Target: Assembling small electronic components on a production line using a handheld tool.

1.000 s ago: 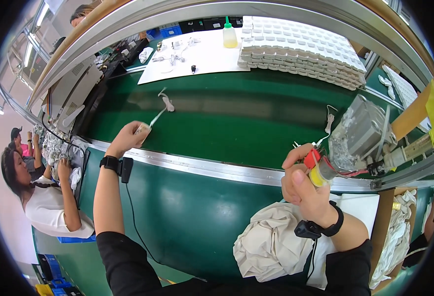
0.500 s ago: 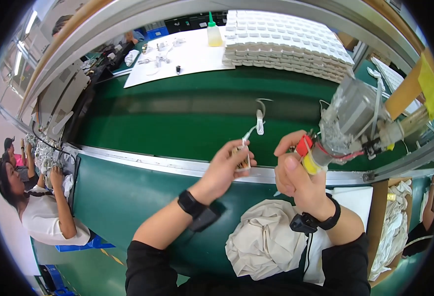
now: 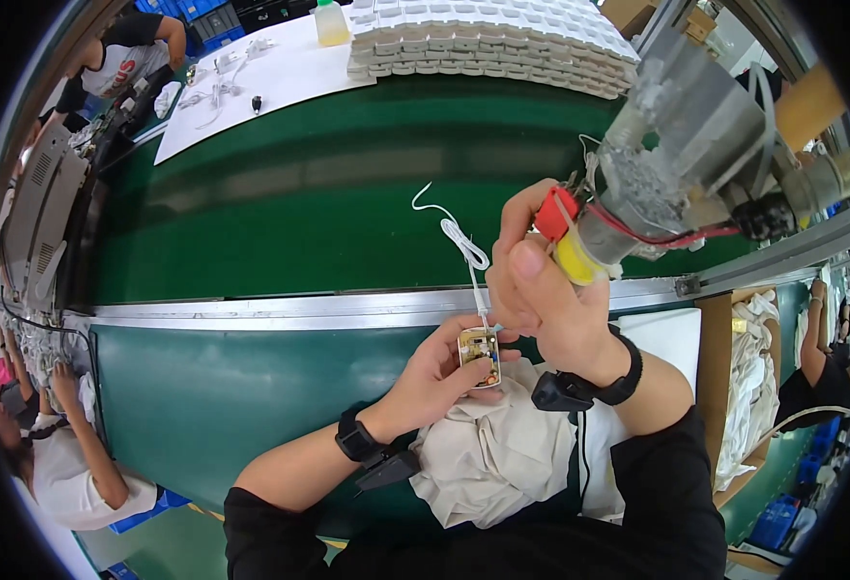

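Note:
My left hand [image 3: 436, 375] is closed round a small circuit board in a white housing [image 3: 480, 358], its component side facing up. A white cable [image 3: 463, 242] runs from the board's far end, coiled partway, onto the green surface. My right hand [image 3: 560, 307] is wrapped round the lower end of a glue gun [image 3: 637, 193], a grey cylinder caked with clear residue. A red switch [image 3: 555, 213] and a yellow band [image 3: 576, 259] show at its grip. The pale tip pokes out below my right fingers, close to the board's far edge.
Beige cloth [image 3: 492, 459] lies bunched under the board. A metal rail [image 3: 280, 311] crosses the bench. Behind are stacked white trays [image 3: 492, 48], a bottle [image 3: 331, 24] and a white sheet [image 3: 280, 82] with cables. A carton [image 3: 724, 387] of cloth stands right. A person [image 3: 82, 464] works at left.
My left hand has brought the circuit board nearer to me, over the cloth, and the cable has trailed after it. The glue gun's tip is now close to the board. The whole view has shifted.

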